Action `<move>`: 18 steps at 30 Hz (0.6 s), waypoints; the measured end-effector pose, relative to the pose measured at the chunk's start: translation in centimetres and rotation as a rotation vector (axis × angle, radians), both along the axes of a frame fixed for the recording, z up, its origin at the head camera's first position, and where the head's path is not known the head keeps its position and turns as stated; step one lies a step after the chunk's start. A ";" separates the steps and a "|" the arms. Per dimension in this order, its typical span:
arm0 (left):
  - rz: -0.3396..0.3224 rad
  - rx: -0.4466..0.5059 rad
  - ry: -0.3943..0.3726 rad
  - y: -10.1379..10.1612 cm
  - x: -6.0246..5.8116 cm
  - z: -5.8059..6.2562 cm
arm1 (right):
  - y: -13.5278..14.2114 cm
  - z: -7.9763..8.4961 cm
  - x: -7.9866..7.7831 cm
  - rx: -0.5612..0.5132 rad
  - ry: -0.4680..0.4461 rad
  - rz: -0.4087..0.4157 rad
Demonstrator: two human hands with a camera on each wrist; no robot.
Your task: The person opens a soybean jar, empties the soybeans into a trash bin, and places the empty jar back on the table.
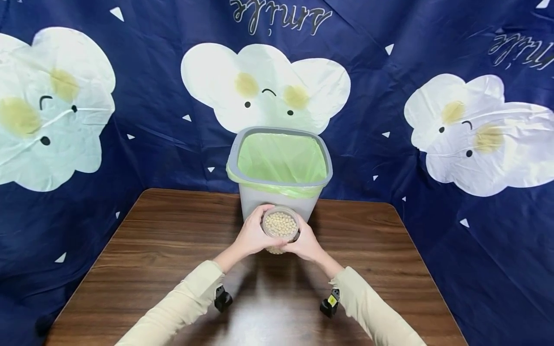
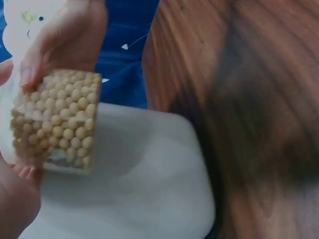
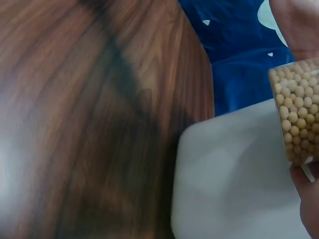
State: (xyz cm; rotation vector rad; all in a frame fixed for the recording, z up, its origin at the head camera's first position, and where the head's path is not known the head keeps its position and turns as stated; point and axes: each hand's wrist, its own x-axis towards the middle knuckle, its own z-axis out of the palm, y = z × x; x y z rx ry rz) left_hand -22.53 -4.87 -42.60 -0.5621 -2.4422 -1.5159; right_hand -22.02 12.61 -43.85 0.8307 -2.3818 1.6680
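Observation:
A clear jar of pale round beans, which look like soybeans (image 1: 280,224), is held between both hands in front of the bin. From the left, the left hand (image 1: 252,234) grips its side, and the right hand (image 1: 306,241) grips it from the right. Both thumbs come together at the near side of the jar. Its clear wall, full of beans (image 2: 60,117), shows in the left wrist view. At the right wrist view's edge, part of the jar (image 3: 299,112) is cut off. I cannot tell whether a lid covers the top.
Behind the jar stands a light grey bin (image 1: 251,199) with a grey rim and a green liner bag (image 1: 281,154). It rests at the far edge of a brown wooden table (image 1: 182,240). A dark blue cloth with clouds (image 1: 160,96) hangs around the table.

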 end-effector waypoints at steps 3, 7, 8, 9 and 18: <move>-0.090 0.037 -0.106 -0.5 -0.6 0.8 | -0.3 0.8 0.4 -0.036 -0.029 -0.001; -0.232 0.035 -0.221 -1.7 -1.2 1.9 | -0.6 1.4 0.6 -0.050 -0.029 0.021; -0.264 0.030 -0.239 -2.0 -1.3 2.1 | -0.6 1.5 0.6 -0.051 -0.030 0.038; -0.294 0.024 -0.255 -2.3 -1.4 2.3 | -0.6 1.6 0.5 -0.047 -0.025 0.059; -0.421 0.090 -0.315 -3.0 -1.7 2.7 | -1.1 2.2 0.7 -0.061 -0.117 0.125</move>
